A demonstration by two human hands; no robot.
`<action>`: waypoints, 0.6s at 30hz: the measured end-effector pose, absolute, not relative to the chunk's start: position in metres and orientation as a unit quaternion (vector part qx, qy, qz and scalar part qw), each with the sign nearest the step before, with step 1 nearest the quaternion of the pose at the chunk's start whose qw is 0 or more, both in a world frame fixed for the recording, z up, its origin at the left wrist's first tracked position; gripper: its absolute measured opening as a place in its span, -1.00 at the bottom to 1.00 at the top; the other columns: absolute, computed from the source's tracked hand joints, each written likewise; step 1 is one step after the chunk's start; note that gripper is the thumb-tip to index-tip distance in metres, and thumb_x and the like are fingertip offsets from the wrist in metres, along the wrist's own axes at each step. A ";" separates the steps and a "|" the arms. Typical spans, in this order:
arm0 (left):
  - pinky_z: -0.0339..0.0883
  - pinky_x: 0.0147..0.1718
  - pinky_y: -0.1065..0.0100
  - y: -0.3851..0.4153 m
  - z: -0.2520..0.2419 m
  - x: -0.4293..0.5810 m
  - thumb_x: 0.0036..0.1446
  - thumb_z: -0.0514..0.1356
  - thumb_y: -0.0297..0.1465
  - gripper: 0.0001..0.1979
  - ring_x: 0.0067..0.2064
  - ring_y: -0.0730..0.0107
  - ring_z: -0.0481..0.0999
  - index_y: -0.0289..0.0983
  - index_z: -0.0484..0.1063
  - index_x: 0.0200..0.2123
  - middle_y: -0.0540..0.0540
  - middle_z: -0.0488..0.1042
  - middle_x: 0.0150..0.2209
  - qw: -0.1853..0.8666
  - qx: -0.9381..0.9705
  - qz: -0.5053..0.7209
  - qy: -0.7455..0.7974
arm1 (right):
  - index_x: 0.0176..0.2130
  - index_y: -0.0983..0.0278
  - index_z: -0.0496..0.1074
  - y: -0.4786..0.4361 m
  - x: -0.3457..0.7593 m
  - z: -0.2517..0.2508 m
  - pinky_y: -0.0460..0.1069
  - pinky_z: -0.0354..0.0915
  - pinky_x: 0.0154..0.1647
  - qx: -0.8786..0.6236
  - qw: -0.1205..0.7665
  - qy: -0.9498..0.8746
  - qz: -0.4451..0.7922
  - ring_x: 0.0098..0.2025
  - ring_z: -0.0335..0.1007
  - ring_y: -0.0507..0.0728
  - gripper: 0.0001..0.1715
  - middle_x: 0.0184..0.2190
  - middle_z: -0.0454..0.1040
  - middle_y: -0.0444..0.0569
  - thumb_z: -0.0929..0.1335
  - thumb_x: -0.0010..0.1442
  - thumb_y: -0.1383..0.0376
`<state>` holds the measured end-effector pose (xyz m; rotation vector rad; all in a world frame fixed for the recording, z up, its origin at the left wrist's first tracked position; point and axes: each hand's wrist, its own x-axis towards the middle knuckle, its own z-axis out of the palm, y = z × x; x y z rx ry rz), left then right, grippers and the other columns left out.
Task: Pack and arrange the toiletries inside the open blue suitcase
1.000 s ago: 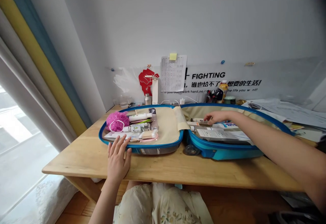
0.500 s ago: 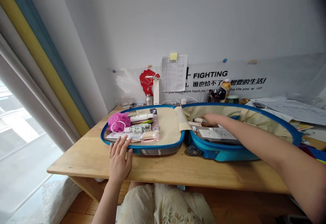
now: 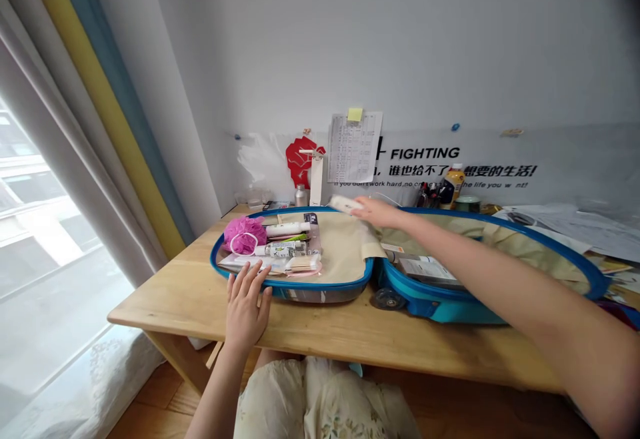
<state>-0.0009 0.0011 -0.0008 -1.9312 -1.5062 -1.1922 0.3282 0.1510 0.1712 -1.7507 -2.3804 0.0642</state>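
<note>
An open blue suitcase (image 3: 320, 287) lies on the wooden desk (image 3: 350, 332). Its left half holds a pink bath pouf (image 3: 243, 234), white tubes (image 3: 287, 228) and flat packets. My left hand (image 3: 247, 306) rests flat on the desk, fingers spread, fingertips touching the case's front rim. My right hand (image 3: 375, 211) hovers above the hinge between the two halves, closed on a small white tube (image 3: 345, 204) that looks blurred by motion. The right half (image 3: 450, 306) holds a flat white box (image 3: 425, 268) and more small items, partly hidden by my right arm.
A wall runs along the desk's back with a "FIGHTING" banner (image 3: 425, 154), a paper sheet (image 3: 354, 147) and a red fist picture (image 3: 301, 160). A yellow bottle (image 3: 454, 184), pens and loose papers (image 3: 565, 222) sit at the back right. Curtains and a window (image 3: 45, 226) are at left.
My right hand has lifted out of the case's right half with a white tube and moved left over the hinge. The left hand stayed put; the view shifted slightly.
</note>
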 end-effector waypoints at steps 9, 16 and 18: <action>-0.10 0.33 0.03 0.000 -0.001 -0.001 0.33 0.00 -0.34 -0.62 0.33 0.15 0.22 -0.15 0.37 0.17 -0.16 0.38 0.23 0.206 -0.695 -0.425 -0.543 | 0.05 0.26 0.41 0.149 0.185 0.138 0.02 0.33 -0.08 -0.464 0.051 -0.884 0.038 -0.01 0.49 0.25 -0.60 0.01 0.53 0.11 0.27 0.28 0.16; -0.11 0.33 0.04 0.000 0.000 0.000 0.34 0.00 -0.35 -0.63 0.33 0.16 0.21 -0.16 0.37 0.16 -0.16 0.39 0.22 0.208 -0.696 -0.425 -0.540 | 0.06 0.24 0.46 0.157 0.173 0.127 0.04 0.33 0.01 -0.429 0.053 -0.901 0.042 0.09 0.44 0.25 -0.60 0.09 0.49 0.10 0.27 0.28 0.22; -0.11 0.33 0.04 0.000 0.000 0.000 0.34 0.00 -0.35 -0.63 0.32 0.17 0.22 -0.16 0.37 0.16 -0.16 0.39 0.22 0.209 -0.696 -0.426 -0.538 | 0.04 0.23 0.48 0.158 0.176 0.126 0.02 0.31 0.04 -0.419 0.054 -0.905 0.052 0.10 0.43 0.22 -0.62 0.11 0.47 0.08 0.29 0.26 0.24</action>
